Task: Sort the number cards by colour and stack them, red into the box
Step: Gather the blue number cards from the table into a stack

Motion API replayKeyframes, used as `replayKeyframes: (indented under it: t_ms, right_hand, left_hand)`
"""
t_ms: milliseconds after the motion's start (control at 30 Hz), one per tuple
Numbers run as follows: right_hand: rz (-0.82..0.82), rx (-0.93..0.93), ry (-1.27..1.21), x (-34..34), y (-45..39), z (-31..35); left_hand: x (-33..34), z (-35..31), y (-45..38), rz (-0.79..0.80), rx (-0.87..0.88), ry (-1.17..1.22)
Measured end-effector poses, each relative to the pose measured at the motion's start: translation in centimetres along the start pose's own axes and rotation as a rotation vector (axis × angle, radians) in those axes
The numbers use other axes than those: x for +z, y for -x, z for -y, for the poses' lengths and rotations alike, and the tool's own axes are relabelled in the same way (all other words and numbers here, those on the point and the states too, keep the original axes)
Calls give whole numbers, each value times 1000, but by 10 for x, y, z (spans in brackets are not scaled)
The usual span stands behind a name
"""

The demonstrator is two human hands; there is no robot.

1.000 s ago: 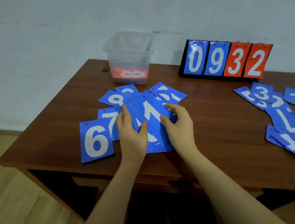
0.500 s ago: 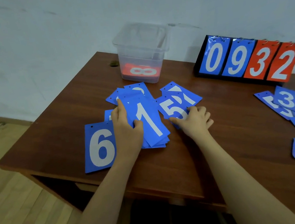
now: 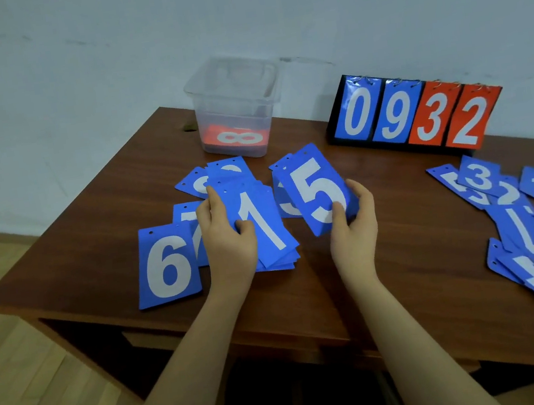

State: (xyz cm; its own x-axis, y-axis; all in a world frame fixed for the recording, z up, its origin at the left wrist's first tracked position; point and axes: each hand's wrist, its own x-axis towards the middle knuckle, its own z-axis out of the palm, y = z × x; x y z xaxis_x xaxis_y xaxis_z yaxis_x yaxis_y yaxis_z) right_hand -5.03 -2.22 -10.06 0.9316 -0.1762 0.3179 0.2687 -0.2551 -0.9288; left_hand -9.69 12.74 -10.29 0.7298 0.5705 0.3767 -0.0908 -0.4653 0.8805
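Brown wooden table [image 3: 305, 286] against a pale wall, bare strip along its near edge and between the card groups. Left hand [image 3: 226, 242] gripping a stack of blue number cards [image 3: 262, 227] topped by a 1, thumb on its face. Right hand [image 3: 352, 224] pinching a blue 5 card [image 3: 317, 188], lifted and tilted. Blue 6 card [image 3: 166, 266] flat at left. Clear plastic box [image 3: 234, 104] behind, red 8 card [image 3: 236, 138] inside. Flip scoreboard [image 3: 414, 113] reading 0932 beside it. Scattered blue cards [image 3: 530, 234] at right.
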Motion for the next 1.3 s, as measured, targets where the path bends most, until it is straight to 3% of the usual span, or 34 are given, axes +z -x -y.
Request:
replayKeyframes:
  t_ms: [200, 400, 633, 800, 1000, 1167, 1300]
  right_hand:
    - [133, 6, -68, 10, 22, 15]
    - [271, -56, 114, 24, 11, 10]
    - [150, 157, 514, 33, -42, -9]
    - [152, 250, 720, 51, -62, -18]
    - [131, 243, 832, 56, -54, -25]
    - [217, 372, 696, 45, -61, -19]
    - [221, 241, 336, 30, -49, -18]
  left_hand:
    - [8, -11, 0, 40, -138, 115]
    - [10, -6, -3, 8, -126, 129]
    - [11, 2, -23, -23, -102, 114]
    - [10, 7, -36, -43, -83, 95]
    - [4, 10, -44, -78, -118, 16]
    - [5, 8, -40, -56, -93, 52]
    - [3, 6, -34, -52, -73, 67]
